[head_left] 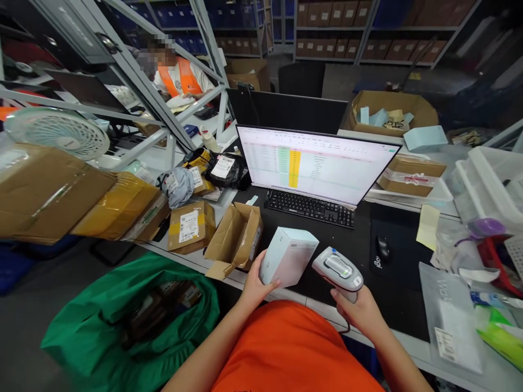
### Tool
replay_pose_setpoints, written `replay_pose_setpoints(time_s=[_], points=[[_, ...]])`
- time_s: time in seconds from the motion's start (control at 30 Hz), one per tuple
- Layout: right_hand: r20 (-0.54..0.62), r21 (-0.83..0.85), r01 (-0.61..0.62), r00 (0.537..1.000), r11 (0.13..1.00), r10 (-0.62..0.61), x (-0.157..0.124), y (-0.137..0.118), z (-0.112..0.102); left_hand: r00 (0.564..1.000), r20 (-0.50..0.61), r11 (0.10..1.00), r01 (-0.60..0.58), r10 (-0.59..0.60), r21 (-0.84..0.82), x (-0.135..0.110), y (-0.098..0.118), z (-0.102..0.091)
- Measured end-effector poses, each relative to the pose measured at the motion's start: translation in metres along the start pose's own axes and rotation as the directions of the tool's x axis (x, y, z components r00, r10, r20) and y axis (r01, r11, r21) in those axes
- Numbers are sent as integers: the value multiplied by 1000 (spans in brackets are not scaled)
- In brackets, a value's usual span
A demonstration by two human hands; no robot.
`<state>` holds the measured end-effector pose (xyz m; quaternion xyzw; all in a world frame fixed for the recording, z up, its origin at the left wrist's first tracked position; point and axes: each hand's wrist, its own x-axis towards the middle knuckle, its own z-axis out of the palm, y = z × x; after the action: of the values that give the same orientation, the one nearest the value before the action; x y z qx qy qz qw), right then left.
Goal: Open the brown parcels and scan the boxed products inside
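My left hand [258, 282] is closed on the lower left edge of a white box [289, 257], which stands tilted at the desk's front. In my right hand [359, 310] is a grey barcode scanner [338, 270], gripped by its handle, its head turned toward the box. An opened cardboard box [229, 239] with its flaps up lies just left of the white box. Behind both hands are a black keyboard [312, 208] and a monitor [314, 166] showing a spreadsheet with a green and a yellow column.
Taped parcels [191, 226] crowd the desk's left side. A green sack [93, 316] with boxes inside gapes below. On the right are a mouse [382, 247], a clear plastic bag [449, 316] and white baskets [490, 179]. Another person in an orange vest [180, 77] sits beyond the metal frame.
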<state>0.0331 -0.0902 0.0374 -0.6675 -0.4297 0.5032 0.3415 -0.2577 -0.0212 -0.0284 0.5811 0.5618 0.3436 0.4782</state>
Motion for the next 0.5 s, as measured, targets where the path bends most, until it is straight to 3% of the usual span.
replay_pose_setpoints(time_s=[0.07,0.13,0.27,0.37,0.5], points=[[-101,-68,-77,992,995,70,11,13,-15,1000,0,1000,24,-24,1,-2,0,0],[-290,-171,-156,952,973,102,24,37,-37,999,12,999,39,-39,16,-4,-1,0],[-575,-316,-453,790,834,211,39,117,-96,996,13,991,81,-83,106,-8,-4,1],[-641,-257,-579,701,774,312,32,185,-133,995,-16,974,102,-101,200,-9,-8,2],[-672,-230,-598,668,768,318,16,243,-156,998,-16,958,64,-62,279,-8,-13,4]])
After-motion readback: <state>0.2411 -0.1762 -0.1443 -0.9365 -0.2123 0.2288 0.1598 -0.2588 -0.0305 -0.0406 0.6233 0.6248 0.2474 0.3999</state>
